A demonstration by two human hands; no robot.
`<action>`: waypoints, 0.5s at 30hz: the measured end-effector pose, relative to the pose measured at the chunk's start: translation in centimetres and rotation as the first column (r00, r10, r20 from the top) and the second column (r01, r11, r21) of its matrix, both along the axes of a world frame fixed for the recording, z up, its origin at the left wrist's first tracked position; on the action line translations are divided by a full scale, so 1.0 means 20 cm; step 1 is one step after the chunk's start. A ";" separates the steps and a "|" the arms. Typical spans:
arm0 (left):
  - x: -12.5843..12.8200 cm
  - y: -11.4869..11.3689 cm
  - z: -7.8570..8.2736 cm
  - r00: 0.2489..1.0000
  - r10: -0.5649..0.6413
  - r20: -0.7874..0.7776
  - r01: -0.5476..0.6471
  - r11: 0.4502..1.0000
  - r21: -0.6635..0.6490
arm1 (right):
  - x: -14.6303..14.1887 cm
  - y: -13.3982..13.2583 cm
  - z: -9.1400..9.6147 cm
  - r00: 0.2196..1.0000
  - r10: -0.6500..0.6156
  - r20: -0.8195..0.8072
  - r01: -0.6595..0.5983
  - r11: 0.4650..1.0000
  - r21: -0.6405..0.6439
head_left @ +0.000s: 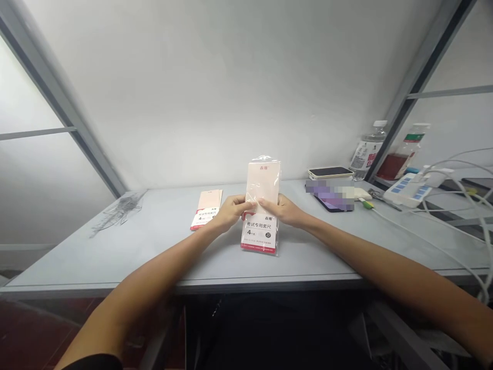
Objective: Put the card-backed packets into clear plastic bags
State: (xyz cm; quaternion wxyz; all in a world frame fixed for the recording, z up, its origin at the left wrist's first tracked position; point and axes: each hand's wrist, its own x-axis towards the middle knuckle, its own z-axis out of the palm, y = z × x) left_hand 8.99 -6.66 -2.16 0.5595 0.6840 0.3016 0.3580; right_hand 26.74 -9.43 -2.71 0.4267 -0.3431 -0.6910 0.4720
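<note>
Above the grey desk I hold up a ruler set packet, a pale pink card with a white and red printed label inside a clear plastic sleeve with a hang tab on top. My left hand grips its left edge, thumb across the front. From the right side, my right hand pinches it in the same way, both thumbs near the middle. The fingers behind the packet are hidden. Left of it, partly behind my left hand, similar pink packets lie on the desk.
At the right stand a clear bottle and a bottle of dark red liquid. Nearby are a phone, a purple item that is blurred out, a power strip and loose white cables. Partition walls enclose the desk.
</note>
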 end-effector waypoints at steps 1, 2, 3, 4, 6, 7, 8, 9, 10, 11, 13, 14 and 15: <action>0.00 0.00 0.00 1.000 0.008 -0.003 -0.008 1.000 -0.003 | 0.00 0.00 0.00 1.000 -0.005 -0.008 0.005 1.000 -0.001; 0.00 0.00 0.00 1.000 0.011 -0.006 -0.011 1.000 -0.004 | 0.00 0.00 0.00 1.000 -0.007 -0.015 0.007 1.000 0.001; 0.00 0.00 0.00 1.000 0.009 -0.010 -0.009 1.000 -0.003 | 0.00 0.00 0.00 1.000 -0.003 -0.016 0.003 1.000 0.002; 0.00 0.00 0.00 1.000 0.006 -0.015 -0.006 1.000 -0.001 | 0.00 0.00 0.00 1.000 -0.004 -0.010 0.004 1.000 0.003; 0.00 0.00 0.02 1.000 0.012 -0.025 -0.012 1.000 0.003 | 0.01 0.00 0.01 1.000 -0.023 0.015 0.023 1.000 -0.007; 0.00 0.00 0.02 0.999 0.027 -0.031 -0.026 1.000 0.008 | 0.01 0.01 0.02 0.999 -0.045 0.031 0.045 0.999 -0.016; -0.01 0.01 0.03 0.998 0.047 -0.042 -0.046 0.999 0.015 | 0.02 0.01 0.03 0.996 -0.079 0.047 0.080 0.996 -0.026; -0.02 0.01 0.04 0.996 0.075 -0.057 -0.074 0.997 0.028 | 0.03 0.02 0.04 0.991 -0.116 0.064 0.119 0.992 -0.034; -0.02 0.01 0.04 0.991 0.106 -0.077 -0.103 0.994 0.045 | 0.04 0.02 0.04 0.985 -0.150 0.085 0.154 0.987 -0.040; -0.03 0.02 0.05 0.985 0.137 -0.100 -0.131 0.989 0.062 | 0.04 0.03 0.05 0.979 -0.173 0.110 0.179 0.983 -0.043; -0.04 0.03 0.05 0.969 0.199 -0.144 -0.187 0.978 0.091 | 0.06 0.04 0.05 0.967 -0.198 0.162 0.207 0.978 -0.037; -0.04 0.03 0.04 0.961 0.224 -0.163 -0.209 0.973 0.103 | 0.07 0.05 0.05 0.963 -0.199 0.183 0.208 0.978 -0.031; -0.04 0.04 0.04 0.953 0.243 -0.179 -0.225 0.968 0.116 | 0.08 0.05 0.04 0.961 -0.194 0.197 0.202 0.979 -0.024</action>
